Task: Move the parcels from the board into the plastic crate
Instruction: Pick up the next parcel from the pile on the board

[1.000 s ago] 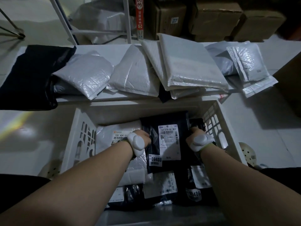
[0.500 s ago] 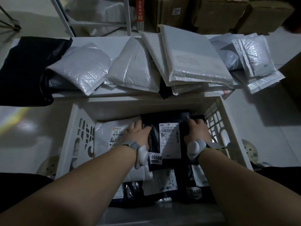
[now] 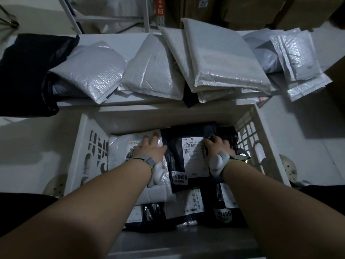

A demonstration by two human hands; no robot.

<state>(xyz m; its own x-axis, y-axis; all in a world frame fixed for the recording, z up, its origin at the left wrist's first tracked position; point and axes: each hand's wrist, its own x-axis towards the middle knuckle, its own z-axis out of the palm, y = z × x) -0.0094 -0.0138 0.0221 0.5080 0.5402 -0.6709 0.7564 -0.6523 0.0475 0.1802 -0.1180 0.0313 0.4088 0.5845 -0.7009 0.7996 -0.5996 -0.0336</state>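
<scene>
Both my hands are down inside the white plastic crate. A black parcel with a white label lies flat on top of the pile there. My left hand rests flat on a white parcel just left of it, fingers straight. My right hand presses on the black parcel's right edge, partly over the label, fingers spread and slightly bent. More black and white labelled parcels lie under my forearms. On the white board beyond the crate lie several white bubble mailers and a black bag.
Cardboard boxes and a white metal frame stand behind the board. The pale floor surrounds the crate. Round perforated discs show at the crate's lower corners.
Both hands gripped the black parcel's sides a second ago. They have since let go and flattened, the left sliding onto the white parcel, and the black parcel has settled in the crate.
</scene>
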